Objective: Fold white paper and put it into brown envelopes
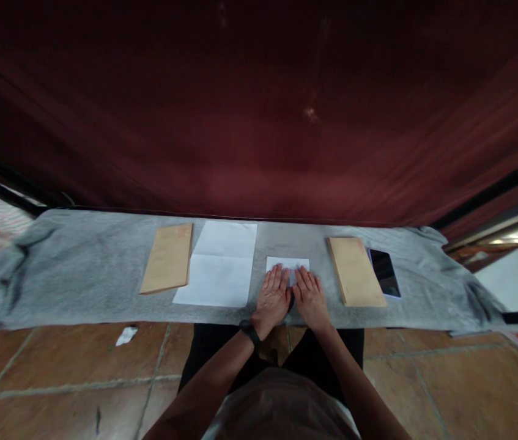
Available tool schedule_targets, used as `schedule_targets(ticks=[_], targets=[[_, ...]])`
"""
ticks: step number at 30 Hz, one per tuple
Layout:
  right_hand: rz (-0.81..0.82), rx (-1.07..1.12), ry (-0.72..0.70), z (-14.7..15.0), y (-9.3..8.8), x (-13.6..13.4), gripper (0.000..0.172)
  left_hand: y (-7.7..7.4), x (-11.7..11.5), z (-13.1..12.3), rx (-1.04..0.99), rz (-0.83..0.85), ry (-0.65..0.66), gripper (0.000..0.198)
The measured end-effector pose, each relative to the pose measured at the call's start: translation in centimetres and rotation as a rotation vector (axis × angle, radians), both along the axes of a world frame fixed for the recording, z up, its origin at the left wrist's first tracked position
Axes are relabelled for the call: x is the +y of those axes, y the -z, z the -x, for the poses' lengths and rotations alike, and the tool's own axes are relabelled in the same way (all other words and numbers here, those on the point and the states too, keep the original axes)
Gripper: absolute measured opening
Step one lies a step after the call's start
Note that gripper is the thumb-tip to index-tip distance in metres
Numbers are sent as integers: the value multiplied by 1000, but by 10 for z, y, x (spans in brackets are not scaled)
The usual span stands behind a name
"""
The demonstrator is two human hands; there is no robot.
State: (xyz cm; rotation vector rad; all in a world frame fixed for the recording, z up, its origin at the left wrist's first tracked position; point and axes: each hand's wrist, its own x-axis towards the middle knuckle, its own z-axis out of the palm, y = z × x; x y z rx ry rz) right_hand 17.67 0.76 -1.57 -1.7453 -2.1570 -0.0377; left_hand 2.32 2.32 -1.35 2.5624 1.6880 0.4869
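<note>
A small folded piece of white paper (287, 262) lies on the grey cloth in front of me, its lower part hidden beneath my hands. My left hand (273, 297), with a black band at the wrist, rests flat on it, fingers stretched forward. Beside it, my right hand (309, 295) presses flat on the same paper, fingers outstretched. To the left lies a larger white sheet (222, 272) with a crease across it. A stack of brown envelopes (167, 256) overlaps that sheet's left edge. Right of my hands sits another stack of brown envelopes (358, 272).
A phone (384, 272) with a dark screen lies against the right envelopes. Grey cloth (88, 269) covers the long narrow table. A dark red panel (259, 134) rises behind it. On the tiled floor (79, 366) lies a white scrap (126, 335).
</note>
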Motion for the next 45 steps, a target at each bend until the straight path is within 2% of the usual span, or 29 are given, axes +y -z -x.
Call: schedule_targets(ticks=[6, 12, 17, 26, 33, 36, 41, 45], targets=[[35, -61, 51, 1, 1, -3, 49, 0, 5, -5, -25, 10, -30, 56], [30, -86, 56, 2, 4, -3, 50, -8, 26, -18, 20, 56, 44, 52], [-18, -60, 64, 3, 8, -2, 47, -9, 40, -12, 32, 93, 23, 52], [-69, -47, 56, 1, 14, -2, 49, 4, 33, 3, 29, 55, -116, 60], [-77, -18, 49, 1, 17, -1, 51, 0, 23, 9, 10, 37, -136, 61], [-64, -16, 56, 2, 16, -1, 51, -5, 11, 13, 2, 9, -68, 57], [-23, -15, 64, 3, 10, -2, 50, -9, -9, 20, 15, -15, 187, 51], [20, 15, 53, 1, 4, -2, 49, -8, -13, 23, 43, -21, 237, 55]])
